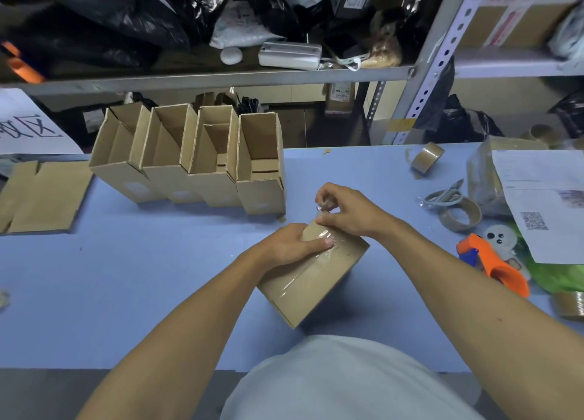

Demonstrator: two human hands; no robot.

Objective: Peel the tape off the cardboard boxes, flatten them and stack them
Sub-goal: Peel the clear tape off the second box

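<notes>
Blue worktop is occupied by four opened boxes in a row at rear. Taped box is held tilted near the front edge. Left hand is curled around its far end. Clear tape is pinched by right hand above that end.

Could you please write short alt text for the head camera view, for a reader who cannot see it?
A person's left hand holds a taped cardboard box on a blue table while the right hand pinches clear tape at its far end. Behind stand four open boxes, with flattened cardboard at far left.
</notes>
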